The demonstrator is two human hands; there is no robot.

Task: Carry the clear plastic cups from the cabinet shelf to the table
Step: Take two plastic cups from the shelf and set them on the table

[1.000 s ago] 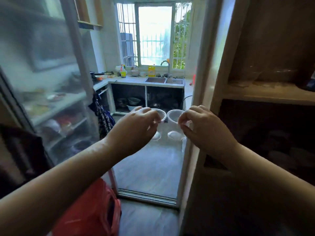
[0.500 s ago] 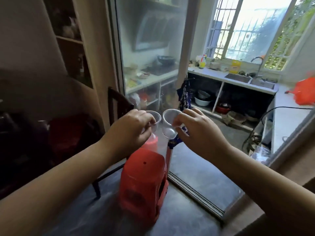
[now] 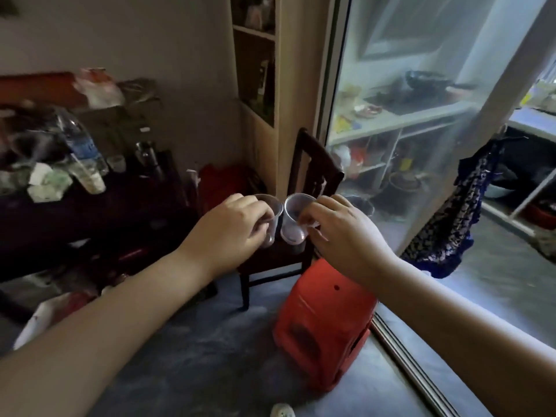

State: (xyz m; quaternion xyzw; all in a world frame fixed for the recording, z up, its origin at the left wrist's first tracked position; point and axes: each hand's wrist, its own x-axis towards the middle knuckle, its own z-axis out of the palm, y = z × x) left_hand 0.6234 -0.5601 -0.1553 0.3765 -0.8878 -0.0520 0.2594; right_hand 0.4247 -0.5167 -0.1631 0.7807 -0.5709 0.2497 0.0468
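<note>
I hold two clear plastic cups side by side in front of me, their rims almost touching. My left hand [image 3: 233,225] grips the left cup [image 3: 273,216] by its rim and side. My right hand [image 3: 340,233] pinches the right cup [image 3: 293,218] at its rim. Both cups are upright, look empty, and hang in the air above a dark wooden chair [image 3: 304,188]. The dark table [image 3: 90,215] stands to the left, crowded with things.
On the table lie a tilted plastic bottle [image 3: 82,155], crumpled papers and bags. A red plastic stool [image 3: 323,329] stands on the floor below my right hand. A glass sliding door [image 3: 406,121] fills the right side, with a patterned cloth [image 3: 451,224] hanging beyond it.
My view has swung left from the kitchen doorway to the chair and table. Both hands keep the same hold on the cups, held close together.
</note>
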